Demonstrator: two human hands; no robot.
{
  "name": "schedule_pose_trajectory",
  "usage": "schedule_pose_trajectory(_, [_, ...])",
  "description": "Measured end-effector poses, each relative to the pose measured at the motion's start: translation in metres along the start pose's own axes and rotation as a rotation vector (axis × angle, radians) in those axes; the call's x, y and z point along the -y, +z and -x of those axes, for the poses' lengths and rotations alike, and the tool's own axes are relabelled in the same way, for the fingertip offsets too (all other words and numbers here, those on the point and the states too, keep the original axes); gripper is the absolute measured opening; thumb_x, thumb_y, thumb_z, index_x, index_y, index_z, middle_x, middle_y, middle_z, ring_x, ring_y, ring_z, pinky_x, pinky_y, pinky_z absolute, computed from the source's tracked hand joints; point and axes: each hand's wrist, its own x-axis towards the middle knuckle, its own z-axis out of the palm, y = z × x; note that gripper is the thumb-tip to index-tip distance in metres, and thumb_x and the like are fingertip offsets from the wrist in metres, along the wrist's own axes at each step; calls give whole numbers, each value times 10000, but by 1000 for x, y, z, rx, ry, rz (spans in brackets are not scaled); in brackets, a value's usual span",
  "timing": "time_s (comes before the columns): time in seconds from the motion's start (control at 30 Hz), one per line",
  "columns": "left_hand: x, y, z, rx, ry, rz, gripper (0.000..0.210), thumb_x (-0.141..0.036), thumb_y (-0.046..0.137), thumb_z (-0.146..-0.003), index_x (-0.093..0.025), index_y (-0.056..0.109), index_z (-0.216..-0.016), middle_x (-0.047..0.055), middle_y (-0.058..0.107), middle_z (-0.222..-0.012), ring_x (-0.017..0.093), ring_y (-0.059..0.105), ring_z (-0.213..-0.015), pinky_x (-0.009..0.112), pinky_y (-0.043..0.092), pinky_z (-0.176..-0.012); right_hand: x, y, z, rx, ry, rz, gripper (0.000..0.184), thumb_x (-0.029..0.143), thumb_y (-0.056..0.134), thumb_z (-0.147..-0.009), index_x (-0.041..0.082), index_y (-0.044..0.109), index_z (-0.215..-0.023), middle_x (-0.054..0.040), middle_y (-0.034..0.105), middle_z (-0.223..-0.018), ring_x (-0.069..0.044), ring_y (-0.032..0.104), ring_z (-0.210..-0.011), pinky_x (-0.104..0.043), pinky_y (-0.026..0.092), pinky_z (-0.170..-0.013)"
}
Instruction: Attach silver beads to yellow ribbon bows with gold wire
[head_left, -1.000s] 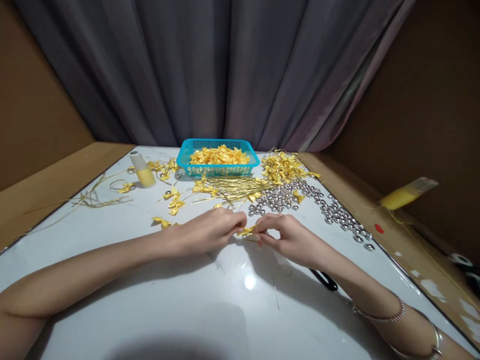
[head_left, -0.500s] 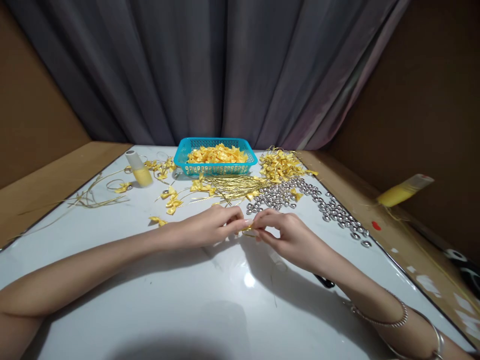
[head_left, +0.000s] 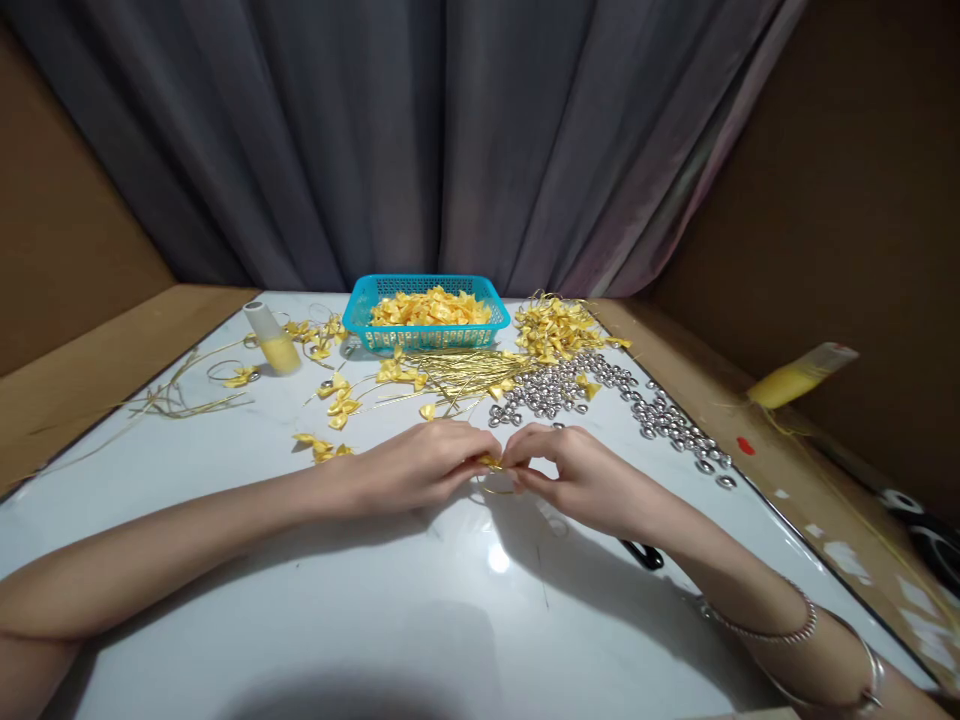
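Above the middle of the white table, my left hand (head_left: 431,465) and my right hand (head_left: 581,470) meet fingertip to fingertip, both closed in a pinch. Between them shows a small yellow piece (head_left: 491,462), mostly covered by the fingers, that looks like a ribbon bow. A thin loop of gold cord (head_left: 496,491) hangs just below the fingertips. Yellow bows (head_left: 322,447) lie beyond my left wrist. Past my fingers are a bundle of gold cords (head_left: 465,372) and many silver beads (head_left: 551,390).
A blue basket (head_left: 427,340) of yellow bows stands at the back, beside a heap of corded bows (head_left: 555,328). A yellow-filled bottle (head_left: 274,342) stands left; another bottle (head_left: 802,376) lies right. A black-handled tool (head_left: 643,554) is partly under my right forearm.
My left fingers have curled in closer around the yellow piece, and the cord loop below shows more clearly. My right hand keeps its pinch. The view has shifted slightly.
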Motion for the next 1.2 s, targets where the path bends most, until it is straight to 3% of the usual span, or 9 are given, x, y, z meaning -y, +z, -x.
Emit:
schedule_pose_trajectory(0.4, [-1,2,0,-60,-114,153,145,-166,484,-894,-135,616,-947,37,654,-857,137,577,-760,239,412,-687,1,3,1,-51,46,58,207,105,482,-786,158,668,-712,-33,650,-680,-143,551,-652,-249,361,-614])
schedule_pose_trajectory(1.2, [-3,13,-1,-187,-129,198,153,-178,459,-906,-155,602,-955,24,662,-860,124,598,-746,233,436,-674,-6,13,1,-104,68,117,224,27,466,-716,128,664,-696,-17,601,-614,-106,450,-556,-237,286,-547])
